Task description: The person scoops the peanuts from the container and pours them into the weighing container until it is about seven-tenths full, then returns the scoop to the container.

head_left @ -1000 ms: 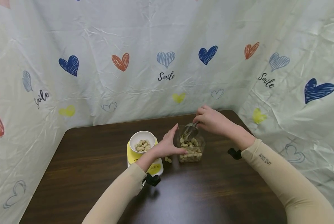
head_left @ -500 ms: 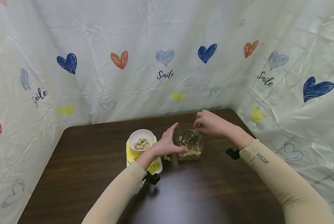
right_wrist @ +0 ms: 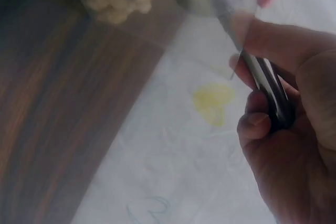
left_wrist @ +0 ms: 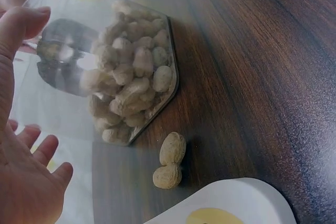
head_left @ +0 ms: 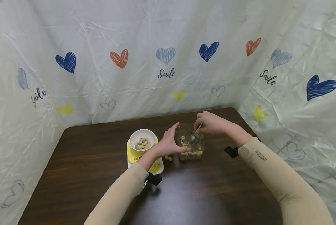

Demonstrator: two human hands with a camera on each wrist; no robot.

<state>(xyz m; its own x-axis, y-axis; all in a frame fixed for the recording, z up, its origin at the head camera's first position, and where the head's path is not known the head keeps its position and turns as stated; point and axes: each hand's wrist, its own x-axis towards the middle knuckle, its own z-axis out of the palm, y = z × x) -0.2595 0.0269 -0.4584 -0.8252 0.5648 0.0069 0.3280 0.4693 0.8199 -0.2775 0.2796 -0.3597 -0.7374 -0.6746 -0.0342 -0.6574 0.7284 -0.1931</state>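
Peanuts [head_left: 194,153] in their shells half fill a clear square container [head_left: 191,147] just right of the frame's centre in the head view. The right hand [head_left: 211,122] grips the handle of a metal scoop [head_left: 191,137], whose bowl dips inside the container. The left hand [head_left: 169,144] lies flat against the container's left wall, fingers straight, thumb along the near side. Left of it, a white bowl [head_left: 142,143] holding a few peanuts sits on a yellow-and-white scale [head_left: 156,166]. Two loose peanuts [left_wrist: 169,161] lie on the dark wooden table [head_left: 80,175] between scale and container. Pale sheeting [head_left: 168,43] printed with coloured hearts and "Smile" fills the frame's upper half
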